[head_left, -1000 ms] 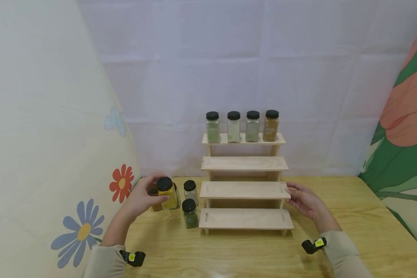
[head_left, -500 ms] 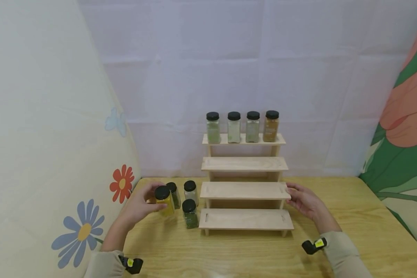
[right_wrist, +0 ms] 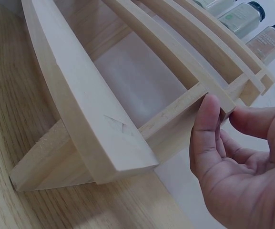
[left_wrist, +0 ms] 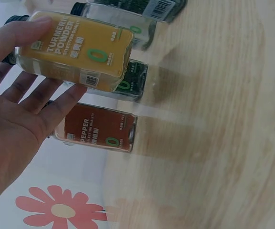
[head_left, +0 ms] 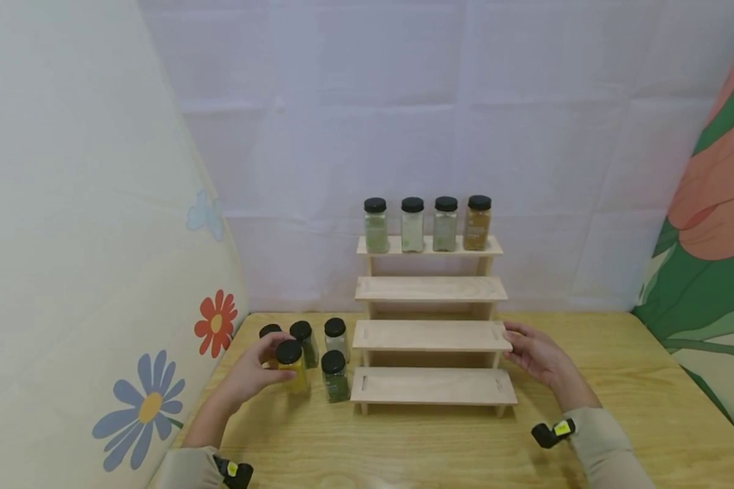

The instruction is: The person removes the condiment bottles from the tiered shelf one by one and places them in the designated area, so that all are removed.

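Note:
My left hand holds a jar of turmeric powder with a black lid, its thumb on one side and its fingers on the other. Just behind it stand a pepper jar, partly hidden by the hand in the head view, and a jar of dark green herbs. To their right are a pale jar and another dark green jar. My right hand grips the right end of a shelf, second from the bottom, on a stepped wooden rack.
On the rack's top step several black-lidded spice jars stand in a row. The wooden table meets a white cloth backdrop. Flower-printed cloth borders the left side, with more printed cloth on the right.
My left hand has drawn the turmeric jar down and nearer to me, away from the other jars, so the green jar behind shows more fully. My right hand stays on the rack.

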A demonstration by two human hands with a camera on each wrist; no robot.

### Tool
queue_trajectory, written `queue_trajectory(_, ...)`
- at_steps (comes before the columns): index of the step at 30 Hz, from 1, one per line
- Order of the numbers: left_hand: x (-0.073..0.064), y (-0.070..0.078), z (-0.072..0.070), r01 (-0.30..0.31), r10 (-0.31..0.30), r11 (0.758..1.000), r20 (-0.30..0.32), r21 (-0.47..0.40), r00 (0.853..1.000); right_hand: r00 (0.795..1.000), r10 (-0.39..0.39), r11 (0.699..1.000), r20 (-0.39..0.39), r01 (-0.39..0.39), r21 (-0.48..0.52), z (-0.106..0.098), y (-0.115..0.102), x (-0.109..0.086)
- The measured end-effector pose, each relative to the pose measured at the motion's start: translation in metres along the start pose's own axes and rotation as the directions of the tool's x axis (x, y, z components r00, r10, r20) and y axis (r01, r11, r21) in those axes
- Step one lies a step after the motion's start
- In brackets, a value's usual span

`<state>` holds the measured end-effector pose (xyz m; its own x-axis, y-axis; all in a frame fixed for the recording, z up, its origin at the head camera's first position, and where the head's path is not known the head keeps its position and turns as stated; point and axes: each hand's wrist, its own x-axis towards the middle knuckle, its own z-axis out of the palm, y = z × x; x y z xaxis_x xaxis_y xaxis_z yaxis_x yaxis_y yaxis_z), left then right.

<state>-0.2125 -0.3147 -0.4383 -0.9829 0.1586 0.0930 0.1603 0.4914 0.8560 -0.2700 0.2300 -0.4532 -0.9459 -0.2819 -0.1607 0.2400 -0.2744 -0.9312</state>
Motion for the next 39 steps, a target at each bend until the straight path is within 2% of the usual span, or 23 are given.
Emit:
queue_trajectory(5, 0.001, -0.003, 0.004, 0.017, -0.017, 1.0, 0.009, 0.021, 1.0, 1.0, 0.001, 1.0, 0.001, -0.001, 0.012, 0.0, 0.0, 0.0)
queue_trajectory(11, 0.0, -0.006, 0.008, -0.005, 0.005, 1.0, 0.013, 0.029, 1.0, 1.0, 0.003, 1.0, 0.0, -0.003, 0.004, -0.001, 0.001, 0.001)
queue_trajectory(19, -0.001, -0.011, 0.014, -0.006, 0.005, 0.999, 0.023, 0.038, 1.0, 1.0, 0.004, 1.0, -0.001, -0.004, -0.006, -0.002, 0.002, 0.002)
queue_trajectory(26, 0.001, -0.014, 0.017, 0.038, -0.039, 0.997, 0.013, 0.06, 0.999, 1.0, 0.003, 1.0, 0.0, -0.003, 0.002, -0.002, 0.002, 0.001)
queue_trajectory(30, 0.001, -0.015, 0.017, 0.043, -0.043, 0.998, 0.012, 0.052, 0.999, 1.0, 0.001, 1.0, 0.01, -0.001, 0.012, -0.001, 0.002, 0.0)
queue_trajectory(35, 0.001, -0.01, 0.018, 0.023, -0.024, 0.999, 0.029, 0.029, 0.999, 1.0, -0.003, 1.0, 0.014, 0.003, 0.019, -0.001, 0.0, 0.0)
queue_trajectory(39, 0.005, -0.001, 0.016, -0.066, 0.066, 0.998, 0.032, -0.001, 0.997, 1.0, -0.003, 1.0, 0.016, 0.002, 0.018, -0.002, 0.0, -0.001)
